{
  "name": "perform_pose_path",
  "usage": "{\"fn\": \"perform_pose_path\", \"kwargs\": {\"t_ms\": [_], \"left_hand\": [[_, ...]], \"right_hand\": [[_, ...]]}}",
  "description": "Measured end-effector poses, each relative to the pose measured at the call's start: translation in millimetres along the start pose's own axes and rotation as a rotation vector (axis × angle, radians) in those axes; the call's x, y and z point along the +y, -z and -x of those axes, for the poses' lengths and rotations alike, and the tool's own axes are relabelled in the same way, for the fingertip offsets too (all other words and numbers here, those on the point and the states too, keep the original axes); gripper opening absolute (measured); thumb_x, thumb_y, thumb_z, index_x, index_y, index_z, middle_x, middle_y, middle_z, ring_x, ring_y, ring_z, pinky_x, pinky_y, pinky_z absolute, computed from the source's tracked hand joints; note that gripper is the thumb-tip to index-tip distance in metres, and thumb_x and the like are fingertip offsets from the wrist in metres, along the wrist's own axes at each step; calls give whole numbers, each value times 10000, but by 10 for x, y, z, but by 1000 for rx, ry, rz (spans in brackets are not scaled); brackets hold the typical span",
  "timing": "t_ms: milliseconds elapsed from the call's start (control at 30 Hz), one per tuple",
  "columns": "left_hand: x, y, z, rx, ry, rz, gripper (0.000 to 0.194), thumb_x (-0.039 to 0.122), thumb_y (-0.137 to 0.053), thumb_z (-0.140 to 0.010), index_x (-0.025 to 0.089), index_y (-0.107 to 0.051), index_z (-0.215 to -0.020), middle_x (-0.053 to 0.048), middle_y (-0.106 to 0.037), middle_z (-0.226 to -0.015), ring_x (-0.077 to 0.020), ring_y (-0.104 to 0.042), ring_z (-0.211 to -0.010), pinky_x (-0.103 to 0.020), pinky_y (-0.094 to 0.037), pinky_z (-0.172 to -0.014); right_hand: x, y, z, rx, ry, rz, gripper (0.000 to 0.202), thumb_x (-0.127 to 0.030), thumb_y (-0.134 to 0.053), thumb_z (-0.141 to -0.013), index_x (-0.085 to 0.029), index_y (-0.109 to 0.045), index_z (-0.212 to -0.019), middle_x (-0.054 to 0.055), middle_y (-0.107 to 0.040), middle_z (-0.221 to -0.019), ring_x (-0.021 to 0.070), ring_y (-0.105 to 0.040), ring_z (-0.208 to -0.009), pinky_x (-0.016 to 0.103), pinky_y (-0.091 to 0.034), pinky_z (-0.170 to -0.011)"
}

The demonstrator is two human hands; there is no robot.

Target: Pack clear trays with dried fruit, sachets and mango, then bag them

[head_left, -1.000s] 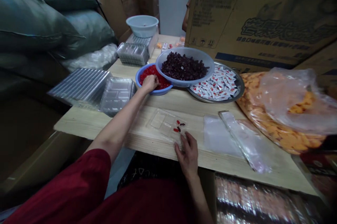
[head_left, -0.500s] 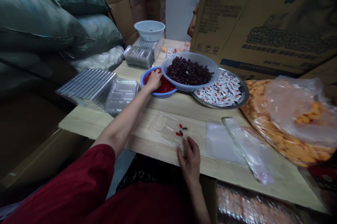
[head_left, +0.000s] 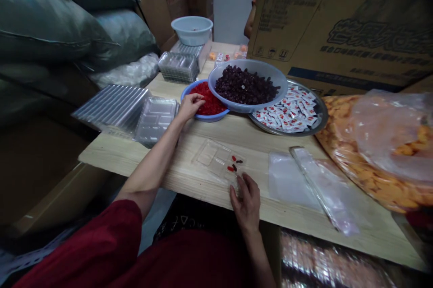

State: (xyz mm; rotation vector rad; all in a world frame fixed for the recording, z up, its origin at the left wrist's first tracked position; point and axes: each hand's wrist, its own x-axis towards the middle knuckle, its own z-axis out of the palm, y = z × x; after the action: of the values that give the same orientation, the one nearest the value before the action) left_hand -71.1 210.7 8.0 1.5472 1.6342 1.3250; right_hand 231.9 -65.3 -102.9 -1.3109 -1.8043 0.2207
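Observation:
My left hand (head_left: 191,106) is over the near left rim of a blue bowl (head_left: 210,119) of small red pieces (head_left: 211,99). Its thumb and fingertips are pinched together; what they hold, if anything, is too small to make out. Flat on the wooden table lies a clear plastic compartment tray (head_left: 211,160). Several red and dark pieces (head_left: 234,164) sit in its right-hand section. At the tray's near right corner rests my right hand (head_left: 246,200), thumb and fingers apart and slightly bent, fingertips at the tray's edge.
A bowl of dark dried pieces (head_left: 245,87) overlaps the blue bowl and a metal tray of small sachets (head_left: 294,112). Stacked clear trays (head_left: 157,118) stand left. Plastic bags (head_left: 294,179) and a big sack of orange pieces (head_left: 341,143) lie right. A person's arm (head_left: 249,21) shows behind a carton (head_left: 304,30).
My left hand has drawn back from deeper among the red pieces to the bowl's near left rim, fingertips pinched. The right hand stays at the tray's corner. The view has shifted slightly.

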Motion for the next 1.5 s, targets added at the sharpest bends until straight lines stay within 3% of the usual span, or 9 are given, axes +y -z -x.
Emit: {"fn": "perform_pose_path", "kwargs": {"t_ms": [167, 333, 433, 533, 667, 800, 967, 1133, 1500], "left_hand": [[266, -40, 470, 23, -94, 306, 234, 259, -759, -746, 147, -725, -949, 2, -680, -750, -125, -633, -681, -252, -521, -706], [496, -157, 1083, -86, 28, 488, 317, 340, -810, -751, 142, -714, -979, -58, -751, -869, -171, -719, -776, -293, -586, -739], [454, -158, 927, 62, 22, 518, 330, 369, -790, -776, 150, -695, -1004, -48, -739, -889, -136, -702, -739, -265, -580, -731], [321, -95, 445, 222, -99, 375, 242, 302, -731, -812, 155, -688, -1000, -23, -704, -873, -116, -667, -739, -244, -552, -742], [165, -21, -37, 234, -158, 84, 137, 179, -667, -795, 153, -699, -925, 17, -625, -711, -127, -603, -706, -248, -509, -744], [265, -24, 143, 210, -207, 112, 171, 186, -671, -803, 157, -705, -968, 6, -644, -772, -123, -601, -722, -241, -490, -743], [583, -197, 1132, -250, -239, 207, 246, 306, -686, -892, 170, -707, -1096, -37, -719, -890, -152, -663, -799, -263, -510, -749], [562, -402, 2004, -743, -158, 87, 205, 307, -591, -981, 205, -723, -1100, -61, -757, -1023, -161, -690, -888, -281, -524, -783], [416, -466, 2227, -698, -421, -249, 230, 328, -616, -982, 235, -699, -1175, -77, -695, -1157, -236, -589, -1112, -424, -453, -1002]], "right_hand": [[-84, 66, -40, -16, -52, -36, 423, -257, -665, -957, -226, -593, -1372, 174, -557, -1383, 293, -573, -1283, 512, -574, -998], [-103, 96, -57, -42, -60, -22, 388, -271, -675, -951, -227, -618, -1333, 170, -570, -1373, 298, -574, -1277, 529, -559, -1016], [-89, 87, -43, -32, -46, -19, 387, -262, -675, -951, -228, -617, -1331, 170, -570, -1370, 296, -578, -1268, 531, -564, -1007], [-70, 66, -27, -21, -36, -29, 376, -266, -667, -956, -224, -620, -1327, 172, -565, -1380, 297, -576, -1277, 536, -563, -1009], [-52, 39, -13, -8, -36, -23, 384, -263, -668, -954, -222, -618, -1333, 171, -570, -1380, 297, -578, -1274, 534, -567, -1001], [-61, 41, -19, 0, -32, -15, 415, -253, -674, -948, -238, -601, -1356, 162, -581, -1358, 292, -588, -1255, 530, -569, -996], [-90, 76, -52, -22, -49, -17, 428, -259, -669, -951, -229, -593, -1371, 170, -575, -1361, 298, -580, -1271, 526, -557, -1019], [-99, 86, -60, -20, -64, -14, 402, -256, -657, -957, -221, -604, -1354, 173, -569, -1365, 289, -578, -1272, 500, -560, -1018], [-106, 102, -63, -30, -73, -19, 370, -280, -641, -966, -209, -619, -1329, 171, -591, -1342, 279, -588, -1254, 491, -548, -1027]]}}
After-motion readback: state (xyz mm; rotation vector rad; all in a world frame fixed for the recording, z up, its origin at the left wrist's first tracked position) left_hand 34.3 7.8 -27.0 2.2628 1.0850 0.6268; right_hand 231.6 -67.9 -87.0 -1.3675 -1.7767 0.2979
